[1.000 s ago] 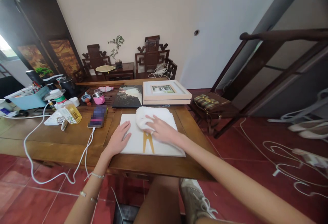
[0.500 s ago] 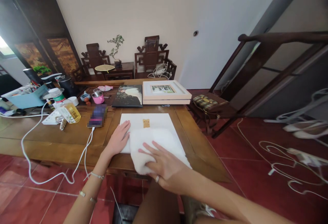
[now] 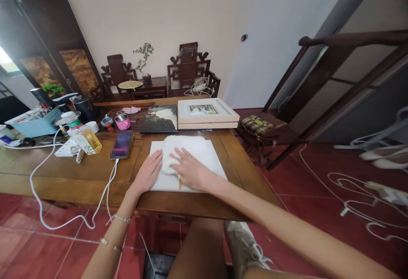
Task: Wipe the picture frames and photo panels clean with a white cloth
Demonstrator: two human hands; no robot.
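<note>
A white rectangular board [image 3: 219, 160] lies flat near the front edge of the wooden table. My left hand [image 3: 149, 170] rests on the board's left side, open, with fingers outstretched. A folded, fluffy white cloth [image 3: 186, 142] covers much of the board's upper part. On top of this cloth lies my right hand [image 3: 190, 170], its fingers spread and pressed down. Just below the cloth, a small tan patch [image 3: 180, 183] shows on the board, partly hidden by the right hand.
Behind the board are a dark picture panel [image 3: 159, 119] and stacked pale frames [image 3: 208, 122]. To the left lie a phone [image 3: 122, 145], a white cable [image 3: 38, 202], a tilted bottle of yellow liquid [image 3: 89, 140] and a pink cup [image 3: 123, 122]. A wooden chair [image 3: 277, 134] stands right.
My right hand and the white cloth have moved away from me, up the board. The cloth now covers the bear-shaped tan patch, and the board's lower part is uncovered. My left hand stays put.
</note>
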